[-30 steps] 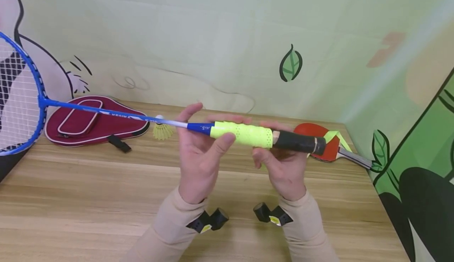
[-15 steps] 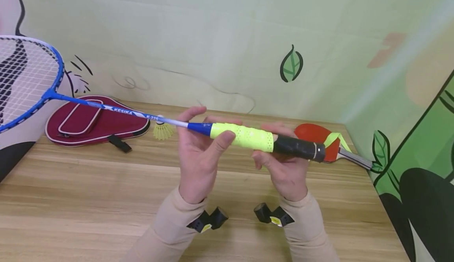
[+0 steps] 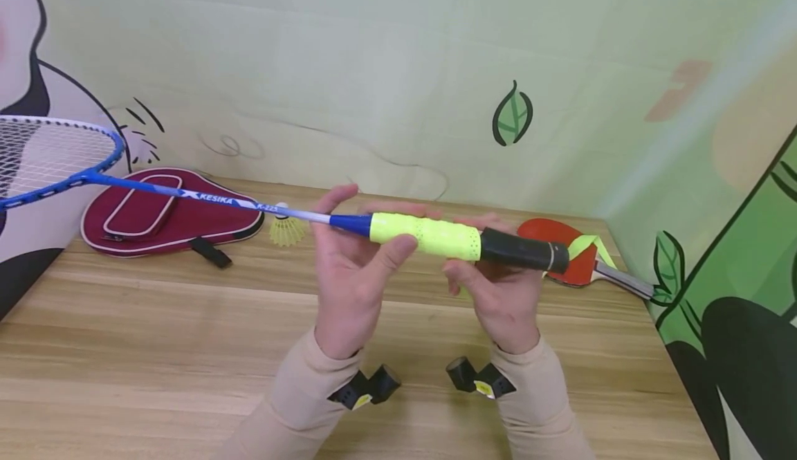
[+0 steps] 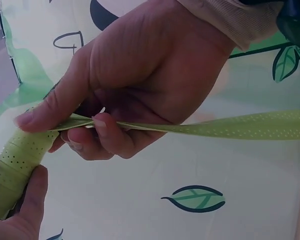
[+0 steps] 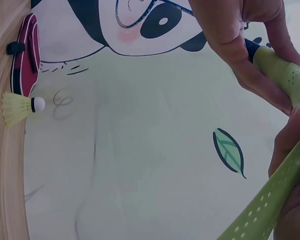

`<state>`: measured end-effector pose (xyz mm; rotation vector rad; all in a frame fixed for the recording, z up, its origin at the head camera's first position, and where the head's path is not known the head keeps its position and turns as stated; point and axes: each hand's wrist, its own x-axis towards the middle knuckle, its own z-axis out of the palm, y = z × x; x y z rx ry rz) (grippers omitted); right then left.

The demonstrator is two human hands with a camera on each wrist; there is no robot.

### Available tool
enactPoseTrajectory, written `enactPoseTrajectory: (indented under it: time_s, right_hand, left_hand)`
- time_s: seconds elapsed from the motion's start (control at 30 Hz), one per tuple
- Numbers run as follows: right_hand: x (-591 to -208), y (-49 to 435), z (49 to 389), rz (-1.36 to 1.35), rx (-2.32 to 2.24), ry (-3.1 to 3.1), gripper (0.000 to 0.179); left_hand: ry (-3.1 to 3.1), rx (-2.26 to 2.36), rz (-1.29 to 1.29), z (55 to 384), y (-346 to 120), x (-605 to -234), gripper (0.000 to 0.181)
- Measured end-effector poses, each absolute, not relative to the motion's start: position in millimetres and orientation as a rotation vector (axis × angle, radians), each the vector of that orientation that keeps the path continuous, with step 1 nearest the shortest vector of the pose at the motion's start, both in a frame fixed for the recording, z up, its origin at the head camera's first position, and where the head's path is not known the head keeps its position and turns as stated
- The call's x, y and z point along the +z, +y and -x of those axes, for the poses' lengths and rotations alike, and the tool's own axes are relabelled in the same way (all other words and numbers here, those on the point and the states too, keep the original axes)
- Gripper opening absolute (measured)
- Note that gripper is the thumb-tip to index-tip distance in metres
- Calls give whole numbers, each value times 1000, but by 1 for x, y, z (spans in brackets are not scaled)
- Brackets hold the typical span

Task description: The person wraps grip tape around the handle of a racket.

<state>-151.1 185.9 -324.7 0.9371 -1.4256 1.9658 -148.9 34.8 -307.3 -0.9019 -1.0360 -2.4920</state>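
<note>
A blue badminton racket (image 3: 230, 201) lies level across the front of me, its strung head (image 3: 50, 159) at the left. Bright yellow-green overgrip tape (image 3: 436, 235) is wound round part of the handle; the handle's end (image 3: 526, 250) is black. With thumb and fingers, my left hand (image 3: 351, 287) grips the wound part near the blue cone. My right hand (image 3: 507, 297) is at the winding's edge, its thumb against the handle. In the left wrist view, the tape's twisted loose tail (image 4: 240, 126) runs through the right hand's curled fingers. In the right wrist view the tail hangs down.
A maroon paddle case (image 3: 180, 218) and a yellow shuttlecock (image 3: 286, 230) lie at the back left of the wooden table (image 3: 187, 349). At the right is a red table tennis paddle (image 3: 554, 232), with a yellow-green strip (image 3: 585, 240) across it. A printed backdrop (image 3: 373, 100) stands behind.
The racket has turned about its shaft, its head now lower and more nearly edge-on. A beige patch beside the tape has gone from view. Both hands stay in nearly the same place.
</note>
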Motion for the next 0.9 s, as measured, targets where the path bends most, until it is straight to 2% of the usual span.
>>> enactPoseTrajectory:
  time_s: [0.3,0.57,0.9]
  right_hand:
    - [-324,187,150,-992,1939,-1467,31]
    - [-325,186,151,-1001,1928,-1403,65]
    - [-325,183,148,-924,1924,-1411,41]
  left_hand:
    - [-1072,-2480,754,148,34,-307,61]
    - [-1029,-2487,790,148,34,-308,58]
    - [-1028,-2507,743,149,35,-308,59]
